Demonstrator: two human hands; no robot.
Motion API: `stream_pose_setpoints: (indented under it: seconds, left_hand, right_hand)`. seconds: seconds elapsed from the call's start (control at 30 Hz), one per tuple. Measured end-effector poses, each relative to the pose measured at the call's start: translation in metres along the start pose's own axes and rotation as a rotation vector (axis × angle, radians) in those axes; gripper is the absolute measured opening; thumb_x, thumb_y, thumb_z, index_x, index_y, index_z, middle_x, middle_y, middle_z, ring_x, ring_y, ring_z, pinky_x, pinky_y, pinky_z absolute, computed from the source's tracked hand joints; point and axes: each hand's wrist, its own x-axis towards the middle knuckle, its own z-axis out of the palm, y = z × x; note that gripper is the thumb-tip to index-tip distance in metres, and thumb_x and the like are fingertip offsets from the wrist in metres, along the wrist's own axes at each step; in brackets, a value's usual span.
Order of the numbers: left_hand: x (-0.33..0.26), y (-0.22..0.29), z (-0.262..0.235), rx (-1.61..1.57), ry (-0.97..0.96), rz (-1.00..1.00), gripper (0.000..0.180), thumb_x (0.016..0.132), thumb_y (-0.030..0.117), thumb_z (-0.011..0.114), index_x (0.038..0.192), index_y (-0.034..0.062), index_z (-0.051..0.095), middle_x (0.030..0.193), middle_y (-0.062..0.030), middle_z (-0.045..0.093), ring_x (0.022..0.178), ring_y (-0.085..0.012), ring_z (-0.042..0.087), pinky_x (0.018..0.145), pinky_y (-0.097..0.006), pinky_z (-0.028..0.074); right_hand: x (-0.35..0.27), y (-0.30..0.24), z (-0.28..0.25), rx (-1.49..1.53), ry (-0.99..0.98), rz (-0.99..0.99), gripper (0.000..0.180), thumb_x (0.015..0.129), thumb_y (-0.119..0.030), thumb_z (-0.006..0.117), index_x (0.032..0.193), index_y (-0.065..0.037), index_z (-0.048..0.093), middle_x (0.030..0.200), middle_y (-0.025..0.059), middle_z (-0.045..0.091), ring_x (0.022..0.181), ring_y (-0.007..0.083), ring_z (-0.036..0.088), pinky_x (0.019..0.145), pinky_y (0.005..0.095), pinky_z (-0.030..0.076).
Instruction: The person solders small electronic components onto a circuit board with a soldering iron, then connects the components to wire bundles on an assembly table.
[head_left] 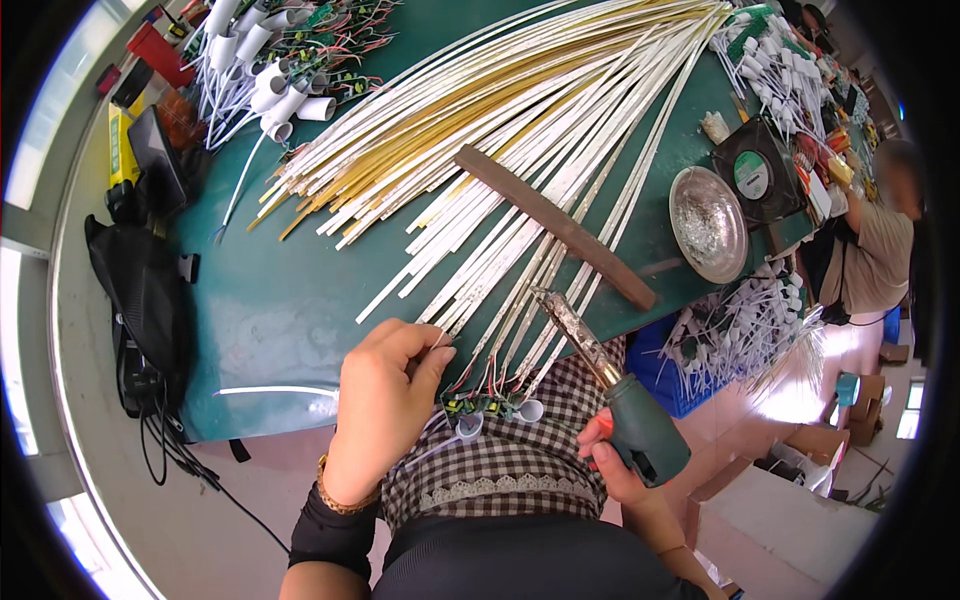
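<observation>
My left hand (385,400) is closed in a pinch at the near ends of the long white strips (500,265); a thin wire seems to be between thumb and forefinger. A soldering iron (645,425) with a dark green handle is gripped in my right hand (618,472), its tarnished barrel pointing up and left across the strips. Small green circuit boards (485,404) with white cylindrical caps (468,426) hang by thin red and pale wires from several strip ends, over the checked apron. Across the strips lies a brown bar (555,225).
A metal dish (738,250) with silvery bits sits right, near a black square fan (765,170). Wired white caps pile up at the back left (265,85) and right (785,85). A blue bin (655,345) of similar parts stands below; a person (875,245) works at right.
</observation>
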Motion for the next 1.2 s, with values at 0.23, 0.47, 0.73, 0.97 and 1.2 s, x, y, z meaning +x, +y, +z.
stream_pose_setpoints:
  seconds: [0.23,0.47,0.73,0.97,1.2]
  left_hand:
    - [-0.011,0.006,0.004,0.014,-0.024,-0.097,0.007,0.083,0.003,0.07,0.086,0.0005,0.065,0.076,-0.0137,0.064,0.063,-0.0294,0.062,0.058,-0.037,0.047]
    - [0.0,-0.012,0.011,0.29,0.178,0.175,0.006,0.081,0.004,0.069,0.081,0.0033,0.063,0.068,-0.0116,0.061,0.064,-0.0319,0.06,0.059,-0.042,0.047]
    - [0.006,-0.011,0.011,0.275,0.115,0.103,0.009,0.072,0.003,0.069,0.073,0.0037,0.059,0.066,-0.01,0.061,0.061,-0.0301,0.061,0.056,-0.04,0.047]
    - [0.008,-0.009,0.01,0.306,0.101,0.095,0.009,0.069,0.003,0.068,0.071,0.0044,0.059,0.064,-0.0095,0.059,0.061,-0.0295,0.06,0.056,-0.04,0.047]
    - [0.009,-0.011,0.008,0.265,0.069,0.078,0.01,0.071,0.004,0.067,0.072,0.0026,0.058,0.061,-0.0094,0.055,0.054,-0.0224,0.054,0.053,-0.034,0.042]
  right_hand:
    - [0.004,-0.001,0.003,-0.082,-0.04,-0.045,0.036,0.092,-0.017,0.063,0.122,0.0,0.051,0.095,0.0119,0.062,0.077,0.0155,0.062,0.07,0.0297,0.053]
    - [0.001,0.007,0.005,-0.155,-0.067,-0.048,0.037,0.092,-0.017,0.063,0.121,0.002,0.051,0.097,0.0127,0.061,0.079,0.0156,0.061,0.072,0.0301,0.053]
    - [0.011,0.003,0.007,-0.137,-0.159,-0.151,0.04,0.092,-0.013,0.063,0.127,0.002,0.051,0.099,0.0157,0.063,0.08,0.0169,0.063,0.074,0.0319,0.055]
    - [0.009,-0.001,0.009,-0.081,-0.166,-0.1,0.045,0.091,-0.01,0.065,0.132,0.004,0.052,0.093,0.0147,0.066,0.078,0.0189,0.066,0.068,0.0332,0.056]
    - [0.021,-0.02,0.012,-0.25,-0.136,-0.197,0.037,0.081,-0.003,0.072,0.116,0.004,0.064,0.083,0.0108,0.069,0.071,0.018,0.068,0.066,0.0309,0.057]
